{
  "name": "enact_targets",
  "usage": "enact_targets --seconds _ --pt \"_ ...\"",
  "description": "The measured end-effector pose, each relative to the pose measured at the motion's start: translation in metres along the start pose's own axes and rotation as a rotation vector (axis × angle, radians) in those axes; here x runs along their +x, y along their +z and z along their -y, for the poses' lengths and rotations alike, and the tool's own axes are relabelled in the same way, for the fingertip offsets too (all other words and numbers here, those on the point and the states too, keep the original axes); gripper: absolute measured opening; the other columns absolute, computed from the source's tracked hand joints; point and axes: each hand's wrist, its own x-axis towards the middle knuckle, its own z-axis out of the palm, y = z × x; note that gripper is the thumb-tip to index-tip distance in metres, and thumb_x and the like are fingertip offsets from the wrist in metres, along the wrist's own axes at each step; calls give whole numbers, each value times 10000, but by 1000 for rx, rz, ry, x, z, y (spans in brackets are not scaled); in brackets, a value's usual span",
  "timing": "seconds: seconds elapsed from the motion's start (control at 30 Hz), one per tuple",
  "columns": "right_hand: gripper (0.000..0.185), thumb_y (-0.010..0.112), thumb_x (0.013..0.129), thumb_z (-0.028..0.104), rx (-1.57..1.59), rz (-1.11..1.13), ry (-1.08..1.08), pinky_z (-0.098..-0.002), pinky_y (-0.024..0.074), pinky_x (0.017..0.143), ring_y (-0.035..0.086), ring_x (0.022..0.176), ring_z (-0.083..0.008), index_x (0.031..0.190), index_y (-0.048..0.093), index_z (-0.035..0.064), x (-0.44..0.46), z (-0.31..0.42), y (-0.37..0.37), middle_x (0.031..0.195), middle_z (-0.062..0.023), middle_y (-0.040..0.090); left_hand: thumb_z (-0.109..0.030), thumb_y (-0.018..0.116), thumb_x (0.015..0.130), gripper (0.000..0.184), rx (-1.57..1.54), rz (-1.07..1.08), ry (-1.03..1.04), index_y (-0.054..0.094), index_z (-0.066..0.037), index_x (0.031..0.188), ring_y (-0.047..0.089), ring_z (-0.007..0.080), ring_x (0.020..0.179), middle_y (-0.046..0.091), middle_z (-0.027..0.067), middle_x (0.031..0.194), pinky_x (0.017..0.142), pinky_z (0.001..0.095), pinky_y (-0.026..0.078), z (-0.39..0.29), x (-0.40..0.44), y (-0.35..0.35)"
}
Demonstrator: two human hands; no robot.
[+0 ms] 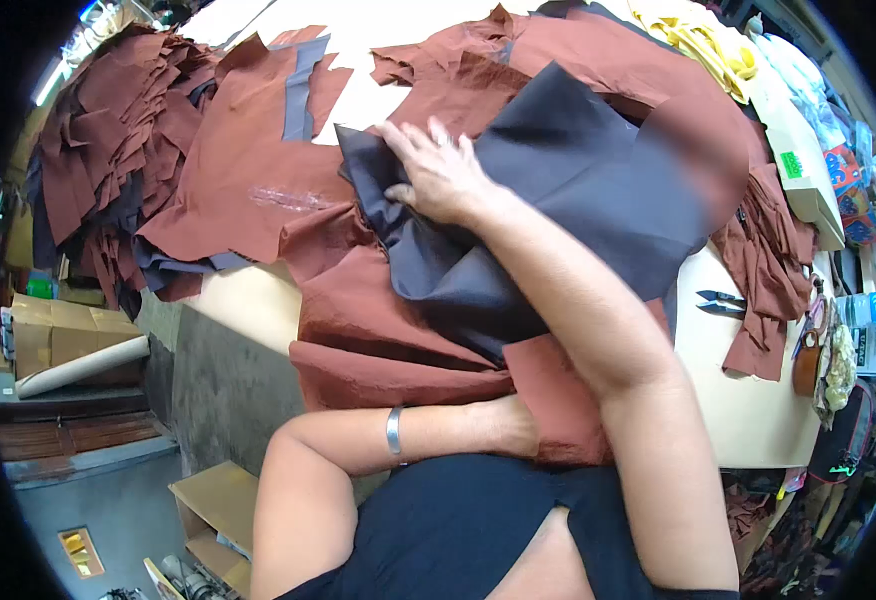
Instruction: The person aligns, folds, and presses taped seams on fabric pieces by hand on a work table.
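- My right hand (433,175) lies palm down with the fingers spread and the thumb held out to the side, touching the dark cloth panel (568,140) near its left edge.
- That panel lies in front of me, loosely folded and rippled, over rust-brown cloth (358,310); a patch towards its right end is blurred.
- My left hand (516,425) is close to my body, its fingers hidden by a rust-brown flap (558,395), so I can't tell how far open it is or whether it grips anything.
- A silver bracelet (394,430) circles my left wrist.
- To the left, a thick heap of rust-brown pieces (118,140) rises beside a flatter spread of the same colour (248,180).
- To the right, dark-bladed thread snips (721,303) lie on the pale tabletop (748,420), near a crumpled rust-brown strip (773,290).
- Yellow cloth (703,40) sits at the far right.
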Motion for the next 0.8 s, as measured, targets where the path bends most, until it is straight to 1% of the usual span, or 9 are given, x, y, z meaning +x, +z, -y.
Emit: enact_targets --seconds 0.1,0.13,0.3,0.37,0.53,0.63,0.67,0.77,0.8 --pt "646 523 818 74 162 232 35 -488 457 841 561 1027 -376 1405 265 151 5 7 -12 1097 -195 582 -93 467 830 311 -4 26 9 526 -40 1130 496 225 1098 519 127 1111 979 354 366 -4 4 -16" --pt "657 452 782 -22 233 149 -12 -452 483 724 601 836 -386 1394 279 142 -3 5 -14 936 -210 612 -85 480 814 301 -5 33 15 537 -34 1106 502 230 1087 528 132 1082 978 361 368 -7 6 -23" --pt "699 525 795 28 -42 -268 38 -449 477 706 602 769 -374 1420 238 153 -33 -41 -109 873 -206 615 -42 542 735 256 -3 62 19 593 -3 983 533 256 1029 574 158 940 974 393 381 -36 11 -98" --pt "627 539 773 -8 -404 -447 111 -407 460 652 619 696 -300 1359 369 137 -67 -50 -162 950 -158 628 -25 567 703 238 56 34 -56 615 9 934 545 266 1006 593 169 883 973 406 386 -48 0 -144" --pt "707 665 739 22 -474 -422 146 -425 465 846 576 1041 -367 1374 355 41 -173 -19 -224 1279 -241 495 -36 431 804 161 533 -170 -633 570 35 844 578 241 850 598 145 813 846 386 465 -19 -58 -238" --pt "689 690 713 17 -175 -181 147 -386 473 796 608 926 -300 1336 399 -9 -211 11 -207 1239 -226 524 -88 375 926 216 -332 -342 -935 573 -3 939 604 141 713 614 101 885 674 280 512 3 -50 -327" --pt "686 700 706 20 -99 -75 162 -368 477 755 626 831 -267 1328 412 -14 -221 18 -198 1203 -214 549 -40 416 859 213 36 -260 -867 583 20 978 585 240 833 617 155 912 786 339 473 10 -43 -349" --pt "738 688 720 73 56 -157 132 -299 420 570 493 497 -149 1394 389 112 -234 20 -169 583 -4 472 11 440 803 287 1083 -116 -444 596 29 1044 570 339 983 630 186 984 900 402 429 42 -24 -382" --pt "710 686 723 67 55 -208 133 -293 423 574 499 498 -148 1377 412 103 -239 18 -167 601 -7 499 6 433 819 303 1132 -99 -610 590 21 1078 572 328 1035 624 196 1040 914 389 430 20 -3 -375"
